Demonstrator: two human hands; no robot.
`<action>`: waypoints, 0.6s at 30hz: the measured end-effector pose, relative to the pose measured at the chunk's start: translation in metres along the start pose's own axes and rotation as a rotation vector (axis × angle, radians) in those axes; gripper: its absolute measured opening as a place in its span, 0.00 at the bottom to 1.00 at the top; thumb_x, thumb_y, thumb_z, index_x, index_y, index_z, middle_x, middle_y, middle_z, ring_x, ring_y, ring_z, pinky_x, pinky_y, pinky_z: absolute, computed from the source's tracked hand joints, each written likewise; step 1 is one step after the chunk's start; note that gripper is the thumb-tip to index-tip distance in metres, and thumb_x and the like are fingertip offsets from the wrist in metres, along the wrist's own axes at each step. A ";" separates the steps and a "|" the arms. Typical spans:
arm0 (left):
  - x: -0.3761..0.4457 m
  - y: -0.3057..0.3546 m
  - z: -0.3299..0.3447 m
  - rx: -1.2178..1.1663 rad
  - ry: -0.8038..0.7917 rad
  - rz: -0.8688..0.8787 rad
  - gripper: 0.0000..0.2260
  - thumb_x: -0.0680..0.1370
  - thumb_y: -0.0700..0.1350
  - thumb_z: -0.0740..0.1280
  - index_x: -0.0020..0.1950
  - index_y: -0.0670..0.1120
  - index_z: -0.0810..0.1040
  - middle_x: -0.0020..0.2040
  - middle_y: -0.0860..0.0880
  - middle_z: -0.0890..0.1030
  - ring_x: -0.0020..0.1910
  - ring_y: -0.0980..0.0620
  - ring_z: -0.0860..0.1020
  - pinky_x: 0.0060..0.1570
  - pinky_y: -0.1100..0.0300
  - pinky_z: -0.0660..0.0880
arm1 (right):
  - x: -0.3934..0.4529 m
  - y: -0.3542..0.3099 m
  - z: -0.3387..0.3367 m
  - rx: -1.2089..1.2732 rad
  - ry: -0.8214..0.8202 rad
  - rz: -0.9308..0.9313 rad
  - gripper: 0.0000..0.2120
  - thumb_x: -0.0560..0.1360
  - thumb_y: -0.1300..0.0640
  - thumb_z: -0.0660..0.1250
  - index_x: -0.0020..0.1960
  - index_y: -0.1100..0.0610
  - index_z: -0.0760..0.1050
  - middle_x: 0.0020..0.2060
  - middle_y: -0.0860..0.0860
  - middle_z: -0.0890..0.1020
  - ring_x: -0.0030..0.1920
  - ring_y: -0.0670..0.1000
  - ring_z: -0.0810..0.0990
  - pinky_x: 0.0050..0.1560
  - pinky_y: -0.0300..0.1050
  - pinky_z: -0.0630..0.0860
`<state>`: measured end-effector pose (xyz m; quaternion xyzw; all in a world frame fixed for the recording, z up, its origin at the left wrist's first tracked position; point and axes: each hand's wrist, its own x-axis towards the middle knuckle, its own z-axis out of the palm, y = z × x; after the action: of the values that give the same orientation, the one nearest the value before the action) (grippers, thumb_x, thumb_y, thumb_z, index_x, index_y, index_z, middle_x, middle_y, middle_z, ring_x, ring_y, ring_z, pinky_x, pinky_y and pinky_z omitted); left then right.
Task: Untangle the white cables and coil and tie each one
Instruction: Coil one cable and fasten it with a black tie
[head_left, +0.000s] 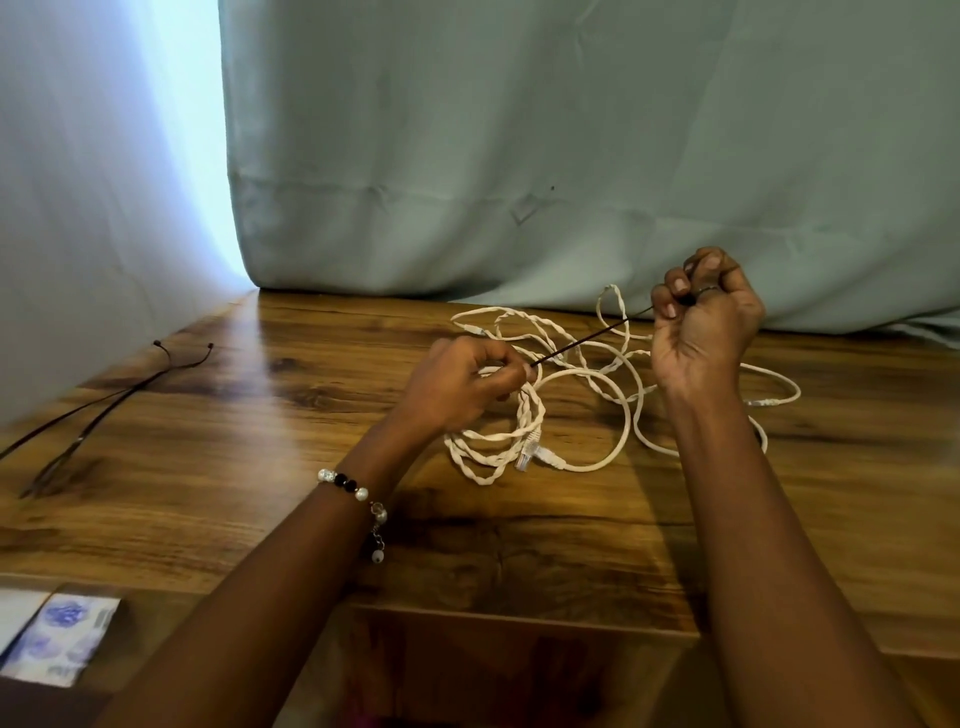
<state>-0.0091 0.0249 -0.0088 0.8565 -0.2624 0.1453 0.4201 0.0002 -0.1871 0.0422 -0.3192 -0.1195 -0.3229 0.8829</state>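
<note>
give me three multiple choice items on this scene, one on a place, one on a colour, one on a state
1. Where do the spare dark cords lie on the table?
A. far left
B. under the white cables
C. by the near right corner

2. What colour is the cord stretched between the hands?
A. white
B. dark
C. green

3. What is the right hand doing?
A. lying flat on the table
B. raised, gripping the cord's end
C. holding a connector

Answers: 1 A, they lie near the table's left edge. 2 B, it shows dark against the white cables. 3 B, its fingers curl round the end while the left hand pinches the other.
</note>
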 end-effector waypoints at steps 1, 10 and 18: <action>0.000 -0.002 0.000 0.000 0.006 0.006 0.07 0.77 0.53 0.67 0.48 0.52 0.83 0.41 0.53 0.84 0.37 0.59 0.81 0.42 0.52 0.80 | -0.001 0.000 0.000 0.020 -0.012 0.018 0.10 0.80 0.67 0.58 0.41 0.60 0.71 0.35 0.52 0.70 0.29 0.46 0.69 0.26 0.38 0.64; 0.003 -0.003 -0.001 0.037 0.012 0.038 0.03 0.75 0.50 0.71 0.45 0.53 0.84 0.42 0.57 0.84 0.43 0.64 0.80 0.50 0.59 0.77 | -0.008 0.005 0.004 -0.024 0.016 0.241 0.15 0.80 0.66 0.52 0.40 0.52 0.69 0.26 0.49 0.66 0.23 0.46 0.58 0.22 0.33 0.53; 0.004 0.002 0.002 0.089 0.006 0.053 0.06 0.75 0.49 0.71 0.49 0.50 0.85 0.45 0.56 0.85 0.43 0.64 0.81 0.46 0.66 0.76 | -0.006 -0.001 0.015 -0.112 0.189 0.150 0.17 0.79 0.68 0.52 0.38 0.54 0.72 0.23 0.48 0.61 0.22 0.46 0.56 0.22 0.33 0.53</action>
<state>-0.0072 0.0213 -0.0069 0.8666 -0.2772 0.1704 0.3783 -0.0054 -0.1751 0.0517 -0.3440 0.0068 -0.2909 0.8927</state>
